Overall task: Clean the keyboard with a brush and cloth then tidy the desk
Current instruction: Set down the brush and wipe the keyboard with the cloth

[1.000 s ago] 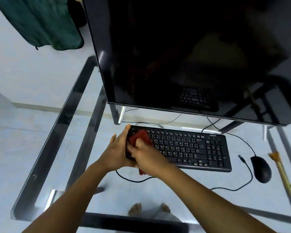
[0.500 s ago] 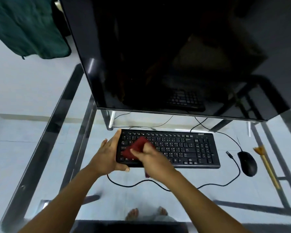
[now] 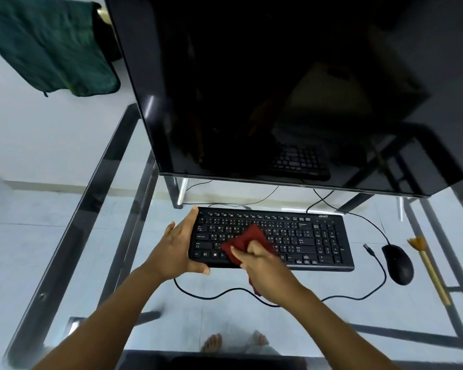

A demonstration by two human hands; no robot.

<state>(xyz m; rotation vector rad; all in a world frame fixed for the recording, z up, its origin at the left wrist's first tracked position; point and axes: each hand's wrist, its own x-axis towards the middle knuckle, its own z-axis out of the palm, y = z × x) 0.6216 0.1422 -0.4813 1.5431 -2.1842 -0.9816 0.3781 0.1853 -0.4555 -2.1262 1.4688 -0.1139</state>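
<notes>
— So what worries you at this point?

— Mostly the keyboard (image 3: 305, 236) sliding. It lies flat on the glass surface (image 3: 332, 319), under the monitor (image 3: 278, 89), and only the left hand (image 3: 178, 249) steadies it. That grip clasps the nine o'clock end, thumb on the near edge, fingers up the side.

— And the other one?

— The right hand (image 3: 265, 271) has its grip bunched round the red cloth (image 3: 247, 240), pressing it on the letter keys, left of centre. A hard wipe toward three o'clock could, I think, shove the board into the mouse (image 3: 397, 263) lying just beyond that end.

— Anything else?

— The cable (image 3: 211, 297) loops loose at six o'clock and passes under the right forearm. An arm dragging back might snag it and tug the board. A cloth corner could also catch under a keycap and lift it.

— And the brush?

— The brush (image 3: 429, 268) lies past the mouse, further out at three o'clock. A knocked mouse might send it rolling.
</notes>
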